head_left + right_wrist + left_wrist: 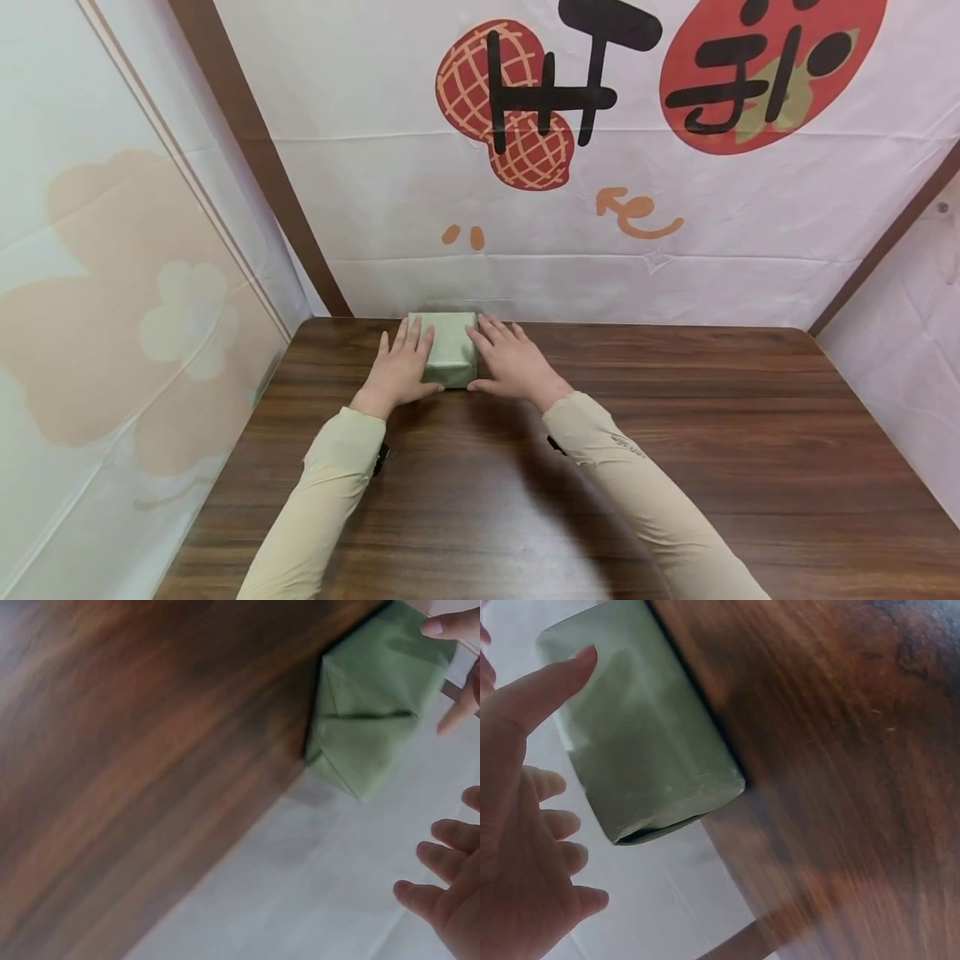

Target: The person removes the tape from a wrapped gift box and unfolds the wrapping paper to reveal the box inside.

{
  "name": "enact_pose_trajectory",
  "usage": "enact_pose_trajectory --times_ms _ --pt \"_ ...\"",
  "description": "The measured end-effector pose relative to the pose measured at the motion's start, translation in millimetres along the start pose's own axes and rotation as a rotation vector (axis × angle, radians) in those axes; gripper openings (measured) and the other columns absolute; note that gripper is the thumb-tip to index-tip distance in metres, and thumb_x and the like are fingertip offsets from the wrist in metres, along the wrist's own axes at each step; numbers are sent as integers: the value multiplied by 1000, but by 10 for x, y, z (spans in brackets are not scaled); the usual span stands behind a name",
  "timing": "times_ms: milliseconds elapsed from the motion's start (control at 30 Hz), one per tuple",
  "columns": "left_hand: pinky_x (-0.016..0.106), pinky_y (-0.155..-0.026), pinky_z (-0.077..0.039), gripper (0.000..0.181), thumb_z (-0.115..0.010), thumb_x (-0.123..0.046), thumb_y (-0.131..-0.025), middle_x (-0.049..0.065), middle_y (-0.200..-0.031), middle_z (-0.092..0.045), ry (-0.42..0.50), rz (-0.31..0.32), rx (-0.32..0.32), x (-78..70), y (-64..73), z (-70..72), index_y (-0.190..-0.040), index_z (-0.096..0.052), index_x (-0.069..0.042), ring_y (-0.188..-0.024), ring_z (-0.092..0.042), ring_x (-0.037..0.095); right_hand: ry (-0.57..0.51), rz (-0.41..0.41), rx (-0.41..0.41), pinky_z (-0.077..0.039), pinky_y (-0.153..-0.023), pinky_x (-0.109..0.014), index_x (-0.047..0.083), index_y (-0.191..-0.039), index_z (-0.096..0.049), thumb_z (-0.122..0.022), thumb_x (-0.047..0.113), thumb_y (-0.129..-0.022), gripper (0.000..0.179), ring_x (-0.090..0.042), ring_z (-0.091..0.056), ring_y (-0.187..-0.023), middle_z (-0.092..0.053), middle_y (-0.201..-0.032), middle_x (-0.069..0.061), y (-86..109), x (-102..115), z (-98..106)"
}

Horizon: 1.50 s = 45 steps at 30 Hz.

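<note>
A pale green, paper-wrapped box [452, 340] stands at the far edge of the dark wooden table, between both hands. My left hand [397, 371] lies along its left side, fingers extended over the left part of the top and the thumb by the lower front. On the opposite side my right hand [517, 367] has its fingers spread, with fingertips right at the box's right edge. The left wrist view shows the thumb across one long face of the box [649, 724]. Folded paper flaps show on the end of the box [360, 727] in the right wrist view.
The brown wood-grain table [675, 433] stretches toward me and to the right. Behind its far edge hangs a white cloth backdrop [375, 200] printed with peanuts and lettering. Another printed cloth [112, 333] hangs at the left.
</note>
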<state>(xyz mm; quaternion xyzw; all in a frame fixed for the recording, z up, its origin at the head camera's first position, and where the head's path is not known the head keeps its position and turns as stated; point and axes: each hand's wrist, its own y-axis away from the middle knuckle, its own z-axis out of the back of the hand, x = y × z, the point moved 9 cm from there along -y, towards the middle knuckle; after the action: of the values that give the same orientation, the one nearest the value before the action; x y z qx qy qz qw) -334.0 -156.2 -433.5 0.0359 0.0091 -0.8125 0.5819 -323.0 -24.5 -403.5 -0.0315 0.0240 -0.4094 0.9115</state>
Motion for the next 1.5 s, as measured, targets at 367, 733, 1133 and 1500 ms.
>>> enact_pose_trajectory --times_ms 367,733,1133,1500 --pt "60 -109 -8 102 -71 -48 -80 23 -155 -6 -2 -22 17 -22 -85 -127 -150 -15 1 -142 -1 38 43 1 20 -26 -109 -47 9 -149 -28 -61 46 -89 77 -28 -22 -140 -24 -153 -14 -262 84 -335" --pt "55 -111 -8 86 -61 -38 -91 23 -155 -5 -5 -69 -22 -22 -70 -207 -150 -13 2 -142 -1 38 122 32 48 -17 -113 -44 7 -151 -19 -57 45 -92 80 -26 -13 -143 -15 -156 -12 -488 233 -493" --pt "54 -112 -6 83 -61 -34 -92 21 -155 -5 -54 -54 -41 -11 -103 -216 -150 -13 2 -142 0 37 117 33 47 -18 -113 -41 3 -150 -20 -57 44 -93 79 -26 -12 -143 -14 -156 -14 -580 244 -542" --pt "53 -112 -10 82 -61 -32 -92 22 -155 -5 -57 -49 -53 -25 -101 -223 -149 -13 3 -142 -2 37 90 35 56 -19 -113 -41 3 -150 -21 -59 42 -91 80 -25 -14 -143 -16 -155 -13 -580 244 -529"
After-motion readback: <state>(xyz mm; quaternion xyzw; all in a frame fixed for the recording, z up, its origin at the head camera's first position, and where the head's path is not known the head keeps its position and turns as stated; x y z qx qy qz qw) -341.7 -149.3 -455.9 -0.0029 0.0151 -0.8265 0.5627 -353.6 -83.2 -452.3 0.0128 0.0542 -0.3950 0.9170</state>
